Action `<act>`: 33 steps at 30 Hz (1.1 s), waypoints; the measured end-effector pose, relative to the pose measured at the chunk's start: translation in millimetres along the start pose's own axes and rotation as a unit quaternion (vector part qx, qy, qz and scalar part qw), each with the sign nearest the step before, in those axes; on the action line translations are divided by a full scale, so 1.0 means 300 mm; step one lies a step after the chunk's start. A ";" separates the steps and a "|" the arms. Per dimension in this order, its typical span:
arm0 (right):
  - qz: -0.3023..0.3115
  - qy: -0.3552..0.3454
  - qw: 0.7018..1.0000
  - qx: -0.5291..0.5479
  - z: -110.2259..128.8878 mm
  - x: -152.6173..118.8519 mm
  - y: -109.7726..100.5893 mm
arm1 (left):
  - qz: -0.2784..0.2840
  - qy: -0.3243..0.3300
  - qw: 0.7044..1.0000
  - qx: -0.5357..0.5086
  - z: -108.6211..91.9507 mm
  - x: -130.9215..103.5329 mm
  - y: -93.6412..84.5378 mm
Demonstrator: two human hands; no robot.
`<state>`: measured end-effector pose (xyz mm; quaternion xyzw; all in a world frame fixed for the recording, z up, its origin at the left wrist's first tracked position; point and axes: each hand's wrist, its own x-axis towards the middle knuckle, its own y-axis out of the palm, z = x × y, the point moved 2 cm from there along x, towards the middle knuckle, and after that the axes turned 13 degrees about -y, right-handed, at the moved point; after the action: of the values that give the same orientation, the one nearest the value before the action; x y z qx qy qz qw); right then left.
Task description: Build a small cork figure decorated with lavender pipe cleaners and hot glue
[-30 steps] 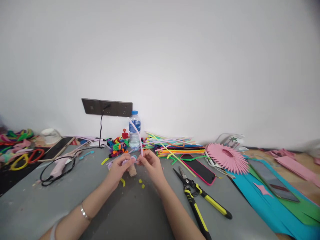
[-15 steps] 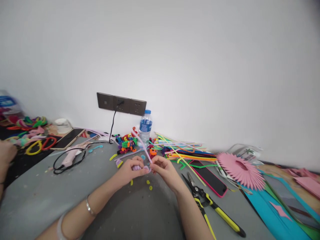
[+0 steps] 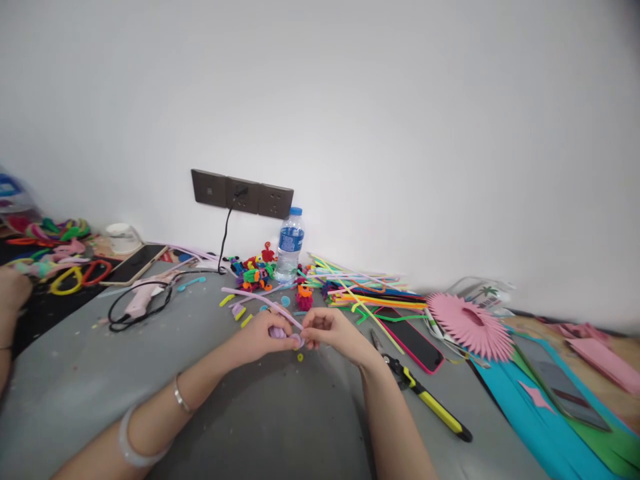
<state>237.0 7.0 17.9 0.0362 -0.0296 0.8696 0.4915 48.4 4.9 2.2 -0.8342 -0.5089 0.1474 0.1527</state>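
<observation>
Between my hands is a lilac pipe cleaner (image 3: 263, 298), its long free end pointing up and to the left. My left hand (image 3: 265, 337) is closed on the coiled lilac part, which is mostly hidden by the fingers. With bent fingers, my right hand (image 3: 325, 330) pinches the strand close to the coil. A small yellow ring (image 3: 300, 357) lies on the grey table (image 3: 260, 427) just below the hands. Short yellow pieces (image 3: 227, 301) and light blue rings (image 3: 285, 301) lie beyond my left hand.
Pliers-like cutters (image 3: 425, 393) and a pink-edged phone (image 3: 413, 340) lie to the right. Behind stand a water bottle (image 3: 290, 247) and a heap of coloured pipe cleaners (image 3: 370, 287). A pink glue gun (image 3: 141, 300) with a cord is at left; another person's hand (image 3: 14, 290) shows there.
The free end of the lilac pipe cleaner has swung down to the left. My right hand has turned slightly while pinching. The whole view has shifted a little.
</observation>
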 end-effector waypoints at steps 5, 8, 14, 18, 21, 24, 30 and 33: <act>0.030 -0.007 0.999 0.010 0.001 -0.002 -0.008 | 0.000 0.003 1.000 -0.003 0.006 0.002 -0.011; 0.044 0.005 0.999 0.002 -0.010 -0.004 -0.010 | 0.021 0.007 1.000 0.005 -0.003 -0.002 -0.011; 0.103 0.041 0.994 -0.018 -0.029 -0.012 -0.006 | 0.050 0.021 0.998 0.040 -0.015 -0.021 0.003; 0.124 0.056 0.990 -0.025 -0.031 -0.016 0.000 | 0.061 0.013 0.997 0.054 -0.011 -0.028 0.012; 0.125 0.053 0.990 -0.040 -0.026 -0.016 0.008 | 0.055 0.002 0.997 0.056 -0.013 -0.027 0.011; 0.089 0.016 0.995 -0.045 -0.017 -0.007 0.012 | 0.037 -0.003 0.999 0.033 -0.016 -0.018 0.001; -0.092 -0.046 0.994 0.044 -0.038 0.037 0.028 | -0.076 -0.040 0.987 -0.136 -0.001 0.008 -0.010; -0.121 -0.069 0.988 0.073 -0.050 0.052 0.052 | -0.098 -0.068 0.964 -0.238 0.007 0.008 0.007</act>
<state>215.0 13.5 4.1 0.1352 0.0053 0.7990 0.5859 50.2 6.3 -0.8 -0.7804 -0.6180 0.0629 -0.0714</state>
